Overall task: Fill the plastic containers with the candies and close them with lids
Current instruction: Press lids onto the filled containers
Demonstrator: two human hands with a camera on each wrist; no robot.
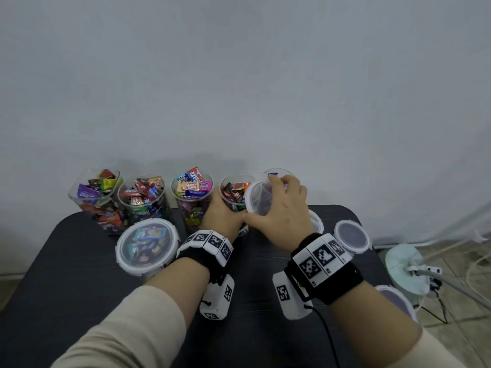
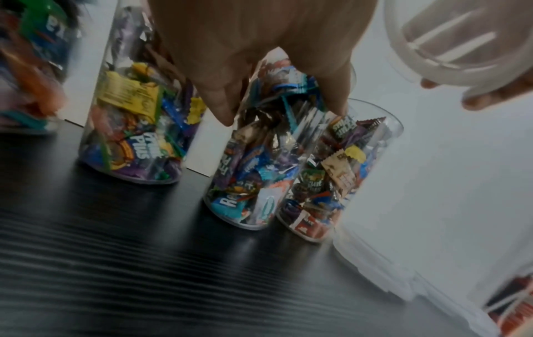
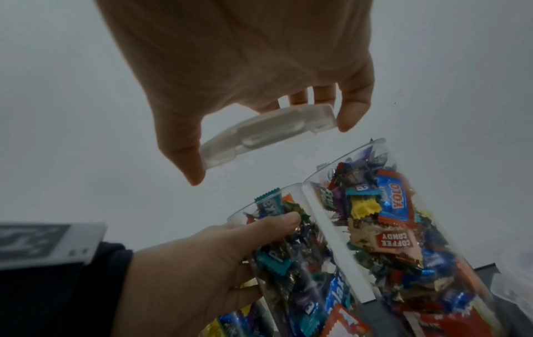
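Head view: I count one lidded container (image 1: 147,247) at front left done, five filled ones open along the wall — my left hand (image 1: 223,215) grips the fourth container (image 1: 233,193) while my right hand (image 1: 281,211) holds a lid (image 1: 259,197) just above it. Left wrist: fingers (image 2: 219,107) curl round that container's wall, candies to the brim. Right wrist: lid (image 3: 268,134) pinched, tilted, not yet seated — five closures left.

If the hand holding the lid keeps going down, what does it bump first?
Probably the open candy cup that the left hand grips. The right hand holds the lid tilted just above its rim, though depth is hard to judge.
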